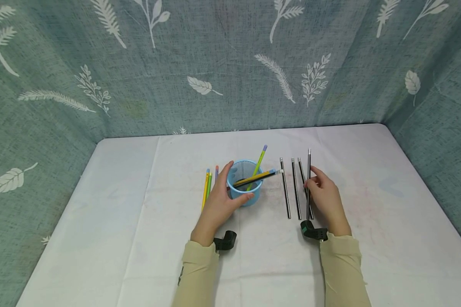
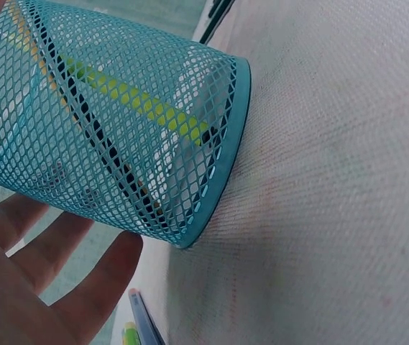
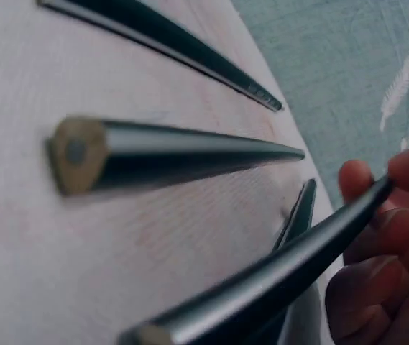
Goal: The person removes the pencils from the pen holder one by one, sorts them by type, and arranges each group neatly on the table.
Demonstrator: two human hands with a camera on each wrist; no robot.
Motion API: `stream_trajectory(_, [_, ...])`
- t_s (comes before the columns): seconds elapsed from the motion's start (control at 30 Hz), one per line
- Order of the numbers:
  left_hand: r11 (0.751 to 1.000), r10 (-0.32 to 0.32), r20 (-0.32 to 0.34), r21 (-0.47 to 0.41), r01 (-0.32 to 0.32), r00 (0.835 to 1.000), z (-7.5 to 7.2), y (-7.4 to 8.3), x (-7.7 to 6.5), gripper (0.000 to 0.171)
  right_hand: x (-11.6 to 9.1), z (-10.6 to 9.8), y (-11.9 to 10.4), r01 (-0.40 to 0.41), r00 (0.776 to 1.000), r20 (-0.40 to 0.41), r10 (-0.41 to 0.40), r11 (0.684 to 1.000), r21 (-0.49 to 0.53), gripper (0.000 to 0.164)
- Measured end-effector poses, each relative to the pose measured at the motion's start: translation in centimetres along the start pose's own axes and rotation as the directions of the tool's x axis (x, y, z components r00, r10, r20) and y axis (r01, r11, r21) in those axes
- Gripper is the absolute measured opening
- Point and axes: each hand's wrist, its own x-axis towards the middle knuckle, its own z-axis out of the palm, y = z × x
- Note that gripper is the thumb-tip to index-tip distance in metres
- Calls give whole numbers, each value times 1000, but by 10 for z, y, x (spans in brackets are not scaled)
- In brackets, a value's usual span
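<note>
A light blue mesh pencil cup [image 1: 253,198] stands on the table with my left hand [image 1: 217,204] gripping it, thumb on the near side and fingers round the left. Inside lean a lime pencil [image 1: 261,157], a yellow pencil and a black pencil [image 2: 93,128]. My right hand [image 1: 325,196] pinches a black pencil [image 1: 309,164] between thumb and fingers, above another black pencil [image 1: 301,170] on the cloth. In the right wrist view the held pencil [image 3: 276,280] slants up to the fingertips. Two more black pencils, one at the middle [image 1: 295,187] and one nearer the cup [image 1: 285,187], lie alongside.
Left of the cup lie a yellow pencil [image 1: 205,187], a green one [image 1: 209,181] and one with a reddish end [image 1: 217,169], partly hidden by my left hand. A white cloth covers the table [image 1: 119,238]. Patterned curtain [image 1: 230,64] hangs behind and at both sides.
</note>
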Motion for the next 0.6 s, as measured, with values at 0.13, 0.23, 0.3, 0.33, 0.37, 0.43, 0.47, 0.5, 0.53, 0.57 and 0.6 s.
stream_trajectory(0.13, [1000, -8, 0, 6, 8, 1000, 1, 0, 0, 91, 2, 3, 5, 10, 1000, 9, -10, 999, -40, 48])
stream_trajectory(0.23, [1000, -9, 0, 6, 9, 1000, 1, 0, 1, 91, 3, 5, 8, 22, 1000, 13, -21, 998, -58, 48])
stream_trajectory(0.3, [1000, -4, 2, 5, 4, 1000, 2, 0, 1, 91, 4, 7, 10, 28, 1000, 12, -27, 997, -66, 47])
stream_trajectory(0.33, [1000, -3, 1, 3, 3, 1000, 2, 0, 1, 91, 4, 7, 10, 29, 1000, 11, -28, 997, -70, 48])
stream_trajectory(0.37, [1000, -2, 0, 7, 2, 1000, 2, 0, 1, 91, 4, 8, 10, 28, 1000, 9, -28, 997, -71, 48])
stream_trajectory(0.43, [1000, -4, -2, 13, 5, 1000, 2, 0, 1, 91, 4, 8, 10, 19, 1000, 5, -19, 997, -73, 48])
stream_trajectory(0.47, [1000, -7, -4, 20, 7, 1000, 2, 0, 1, 91, 4, 9, 9, 18, 1000, -2, -18, 997, -77, 48])
stream_trajectory(0.5, [1000, -12, -6, 25, 12, 1000, 2, 0, 1, 91, 4, 10, 9, 16, 1000, -7, -16, 996, -83, 48])
stream_trajectory(0.53, [999, -15, -8, 30, 15, 1000, 2, 0, 1, 91, 4, 10, 8, 16, 1000, -12, -17, 996, -92, 48])
stream_trajectory(0.57, [999, -17, -9, 34, 17, 1000, 2, 0, 1, 91, 3, 11, 7, 15, 1000, -19, -17, 995, -97, 48])
stream_trajectory(0.6, [999, -16, -10, 34, 16, 1000, 2, 0, 1, 91, 3, 11, 7, 14, 999, -27, -17, 995, -103, 47])
